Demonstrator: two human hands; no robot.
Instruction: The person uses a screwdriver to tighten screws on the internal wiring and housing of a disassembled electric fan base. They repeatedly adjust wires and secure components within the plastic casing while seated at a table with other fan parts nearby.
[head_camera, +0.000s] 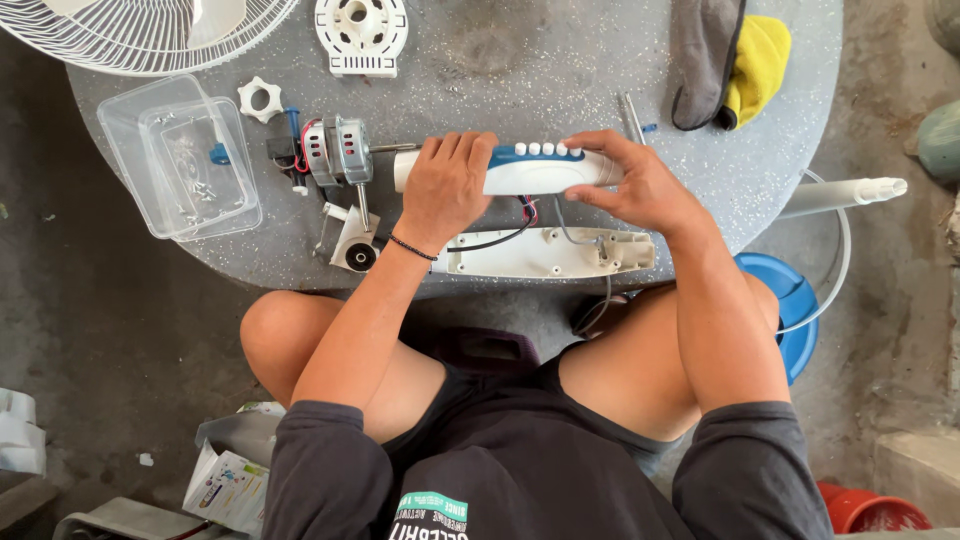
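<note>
Both hands grip the same part: the left hand (443, 188) is wrapped over one end of a white and blue switch housing (530, 172), fingers curled over its top, and the right hand (630, 185) clasps the other end, thumb underneath and fingers along the row of white buttons. The housing is held just above the table, over its matching white back cover (545, 252), which lies open side up near the table's edge; red and black wires (520, 215) run from the housing down towards the cover, so the two halves are apart but joined by wiring. By the look of it the fan is well stripped down: the motor (335, 152) lies bare at the left end of the housing, with a small white bracket (352, 245) just below it, a white ring nut (260, 98) and a clear plastic box (180, 160) of small parts further left, a round white hub plate (361, 35) at the top, and the fan grille (150, 35) at the top left corner. Housing and cover are not closed on each other. The surface is a round grey speckled table (560, 70), with a grey and yellow cloth (730, 60) at its far right. The person sits with bare knees under the table, on a rough concrete floor (120, 340); a white pole (840, 195) and a blue base (795, 310) lie at the right.
</note>
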